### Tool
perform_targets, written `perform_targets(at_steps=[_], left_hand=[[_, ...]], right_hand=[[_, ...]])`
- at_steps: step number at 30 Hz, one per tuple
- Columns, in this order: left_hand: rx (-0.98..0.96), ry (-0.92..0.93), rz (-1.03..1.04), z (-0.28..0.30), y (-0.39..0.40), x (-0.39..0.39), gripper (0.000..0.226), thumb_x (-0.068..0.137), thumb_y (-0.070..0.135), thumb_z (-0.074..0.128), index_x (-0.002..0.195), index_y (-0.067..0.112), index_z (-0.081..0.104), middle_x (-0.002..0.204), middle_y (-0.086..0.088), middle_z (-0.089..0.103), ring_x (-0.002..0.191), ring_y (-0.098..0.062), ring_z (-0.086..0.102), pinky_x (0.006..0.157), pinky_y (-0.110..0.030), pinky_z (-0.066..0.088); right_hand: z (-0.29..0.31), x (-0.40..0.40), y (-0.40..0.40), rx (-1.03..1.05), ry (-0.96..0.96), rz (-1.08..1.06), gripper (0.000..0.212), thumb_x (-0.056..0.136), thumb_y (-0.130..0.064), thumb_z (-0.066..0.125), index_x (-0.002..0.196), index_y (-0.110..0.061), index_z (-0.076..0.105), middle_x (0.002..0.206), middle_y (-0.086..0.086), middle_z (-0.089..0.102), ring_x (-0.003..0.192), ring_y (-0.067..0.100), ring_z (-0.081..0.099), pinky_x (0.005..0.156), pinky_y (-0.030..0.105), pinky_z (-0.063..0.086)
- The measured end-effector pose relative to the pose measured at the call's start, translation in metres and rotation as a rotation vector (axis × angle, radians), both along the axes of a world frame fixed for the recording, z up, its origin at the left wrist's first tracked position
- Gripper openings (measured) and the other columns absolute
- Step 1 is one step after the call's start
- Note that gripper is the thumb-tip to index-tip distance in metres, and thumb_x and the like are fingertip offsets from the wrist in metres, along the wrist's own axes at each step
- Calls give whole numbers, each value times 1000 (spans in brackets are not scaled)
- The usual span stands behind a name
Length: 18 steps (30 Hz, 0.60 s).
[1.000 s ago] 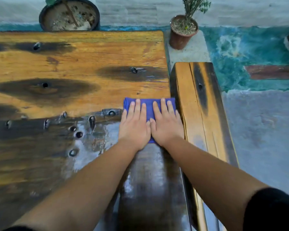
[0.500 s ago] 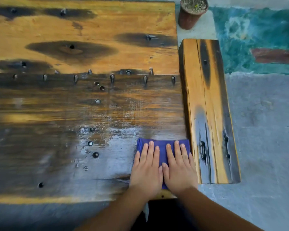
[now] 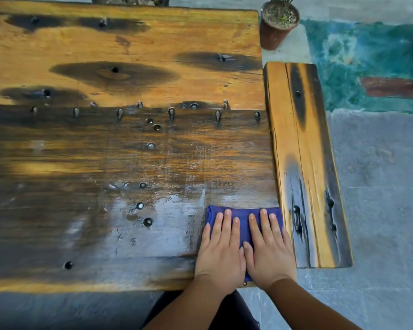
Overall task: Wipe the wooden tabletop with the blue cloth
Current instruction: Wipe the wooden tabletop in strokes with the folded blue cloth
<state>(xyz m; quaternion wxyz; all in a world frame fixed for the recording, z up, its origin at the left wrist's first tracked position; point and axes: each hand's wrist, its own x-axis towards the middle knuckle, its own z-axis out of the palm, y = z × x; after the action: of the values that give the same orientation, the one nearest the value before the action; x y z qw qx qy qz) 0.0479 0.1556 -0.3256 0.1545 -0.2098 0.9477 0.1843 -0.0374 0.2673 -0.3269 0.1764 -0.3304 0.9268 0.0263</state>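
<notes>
Your blue cloth [image 3: 242, 216] is soft and folded into a thick pad, so it'll bunch or unfold if you drag it by one edge. Best hold, imo, is flat palm pressure over the middle, w/ fingertips near the leading edge to keep the fold down. It looks damp (the wood nearby is shiny wet), so expect it to slide easily and leave streaks if pressure is uneven.

Right now the cloth lies on the worktop [image 3: 129, 163] at its near right corner, just beside the separate wooden plank [image 3: 303, 163] that runs along the right side. Most of the cloth is under your hands; only the far strip and a sliver between them show.

Your left hand [image 3: 221, 251] and right hand [image 3: 268, 248] sit side by side, thumbs touching, fingers straight and spread a little, pressing flat on the cloth. Neither hand curls round it.

The near half of the worktop glistens; the far half looks dry, so I'd judge plenty is left to wipe. Mind the dark holes and studs in the surface; soft cloth may snag there.
</notes>
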Motion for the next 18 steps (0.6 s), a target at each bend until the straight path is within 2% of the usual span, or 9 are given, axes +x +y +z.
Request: perform_targets(at_steps=[5, 9, 11, 13, 14, 17, 18], left_hand=[[-5, -11, 6, 4, 0, 5, 66, 96, 41, 30, 153, 10, 15, 161, -11, 9, 148, -27, 4, 117, -48, 9], [-14, 10, 60, 9, -16, 23, 65, 95, 42, 33, 151, 12, 25, 159, -9, 20, 147, -26, 16, 115, -49, 23], [-20, -15, 86, 11, -29, 43, 65, 94, 42, 35, 151, 13, 27, 159, -8, 20, 146, -26, 16, 114, -49, 25], [-39, -39, 107, 12, -46, 69, 65, 93, 41, 36, 151, 14, 28, 159, -7, 19, 146, -26, 15, 116, -48, 23], [-41, -49, 115, 13, -50, 78, 65, 93, 41, 36, 151, 13, 29, 159, -7, 19, 146, -27, 16, 115, -47, 20], [-69, -81, 100, 15, -74, 91, 64, 92, 41, 37, 149, 13, 33, 158, -7, 22, 145, -29, 19, 109, -44, 17], [-70, -89, 90, 15, -80, 94, 64, 92, 41, 38, 150, 13, 32, 158, -7, 21, 146, -29, 18, 110, -45, 16]], right_hand=[[5, 1, -4, 97, -36, 7, 68, 93, -52, 6, 155, -22, 4, 160, 6, -5, 148, 24, -5, 119, 46, 6], [7, 20, -22, 61, -71, -5, 69, 92, -52, 6, 153, -20, 6, 159, 7, -4, 146, 22, -8, 118, 48, 8], [7, 34, -39, 35, -103, 27, 69, 92, -51, 6, 154, -20, 6, 160, 7, -4, 146, 23, -10, 117, 47, 5], [8, 57, -60, 43, -136, 81, 70, 91, -50, 3, 154, -20, 0, 160, 7, -12, 145, 23, -18, 117, 47, -1], [9, 66, -66, 54, -144, 86, 70, 91, -49, 4, 154, -19, 2, 160, 8, -10, 146, 24, -14, 117, 48, 1], [16, 84, -90, 2, -175, 26, 66, 93, -47, 18, 150, -15, 22, 158, 10, 15, 147, 28, 15, 115, 50, 17], [15, 87, -95, 15, -179, 34, 66, 93, -47, 17, 151, -16, 22, 158, 9, 14, 147, 28, 13, 115, 49, 14]])
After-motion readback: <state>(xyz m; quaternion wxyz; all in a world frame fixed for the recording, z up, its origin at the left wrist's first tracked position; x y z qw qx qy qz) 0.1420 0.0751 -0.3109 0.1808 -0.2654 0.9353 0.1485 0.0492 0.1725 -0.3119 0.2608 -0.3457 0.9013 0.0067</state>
